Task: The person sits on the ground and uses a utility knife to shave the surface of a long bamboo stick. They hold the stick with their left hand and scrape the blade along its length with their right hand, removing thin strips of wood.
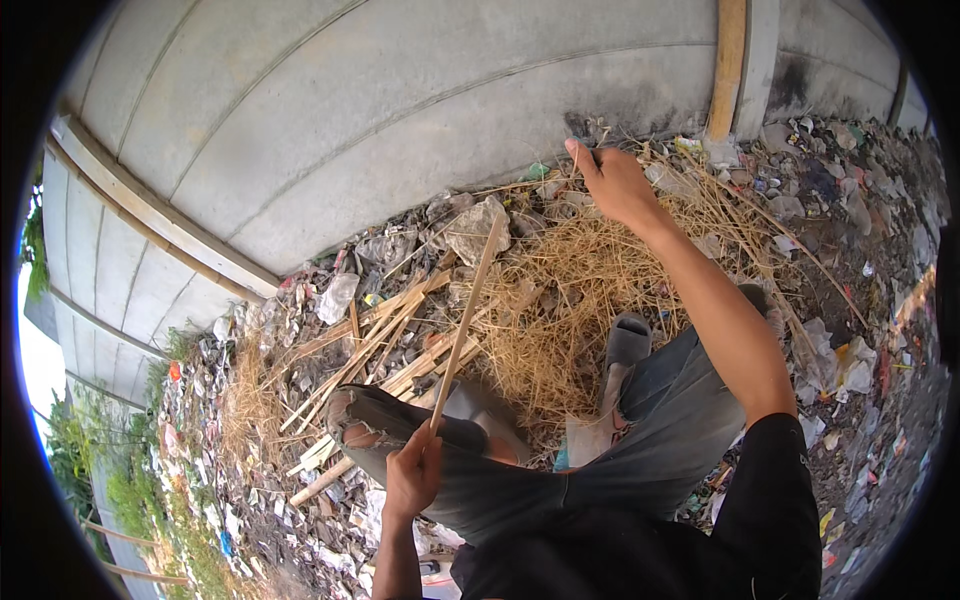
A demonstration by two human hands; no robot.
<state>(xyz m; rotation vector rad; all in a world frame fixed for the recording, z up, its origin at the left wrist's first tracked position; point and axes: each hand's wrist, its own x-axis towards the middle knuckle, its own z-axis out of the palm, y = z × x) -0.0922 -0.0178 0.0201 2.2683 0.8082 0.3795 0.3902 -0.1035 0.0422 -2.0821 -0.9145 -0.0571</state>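
Observation:
My left hand point(412, 475) is closed round the lower end of a long, pale bamboo strip point(465, 330). The strip slants up and away over my bent knee, and its far end overlaps a grey rock point(477, 230). My right hand point(615, 183) is raised at the far side, near the wall's foot, with the thumb up and fingers curled. A small dark patch shows between thumb and fingers, too unclear to name. Below it spreads a heap of thin, straw-coloured shavings point(560, 310). More split bamboo strips point(375, 335) lie in a pile left of the heap.
A grey concrete panel wall point(450, 90) rises ahead, with a bamboo post point(727, 70) against it. Scattered litter point(300, 540) covers the ground around me. My knees in torn jeans point(400, 440) and a grey slipper point(628, 340) stand close to the shavings. Green plants point(130, 490) grow at left.

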